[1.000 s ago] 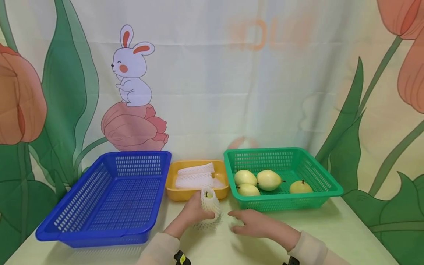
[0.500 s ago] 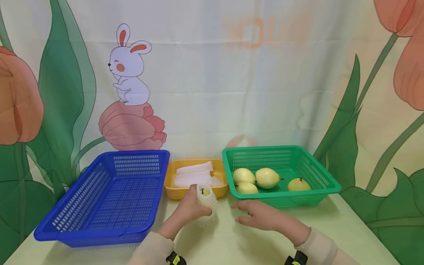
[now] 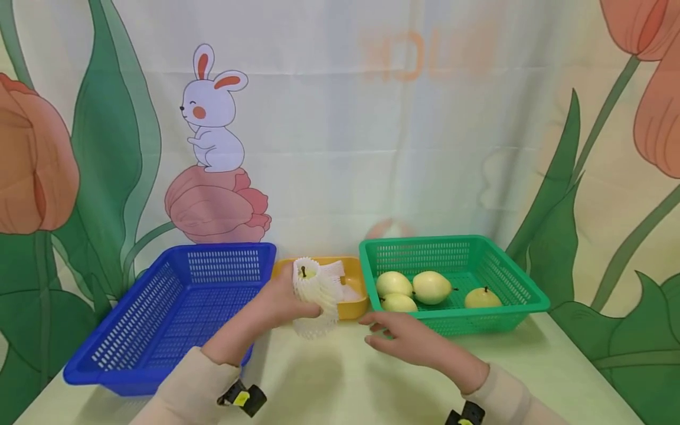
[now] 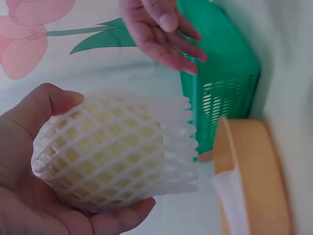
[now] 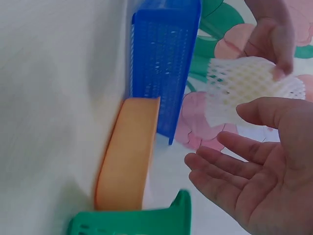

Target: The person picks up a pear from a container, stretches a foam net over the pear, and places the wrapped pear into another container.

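Note:
My left hand [image 3: 276, 301] grips a pale yellow pear in a white foam net sleeve [image 3: 314, 298], lifted above the table in front of the yellow tray. The pear's stem shows at the sleeve's upper opening. In the left wrist view thumb and fingers curl round the netted pear [image 4: 107, 152]. My right hand [image 3: 406, 339] holds nothing and hovers before the green basket's near left corner, its fingers relaxed. The right wrist view shows that hand [image 5: 259, 171] with its fingers apart from the sleeve.
At the left stands a blue basket [image 3: 212, 319] with nothing in it. More white foam sleeves [image 3: 334, 277] lie in the yellow tray [image 3: 353, 310] at the middle back. Several bare pears [image 3: 431, 288] sit in the green basket [image 3: 467, 321] at the right.
My left hand has raised the netted pear off the table and carried it to the left, toward the blue basket. The right hand has shifted only slightly.

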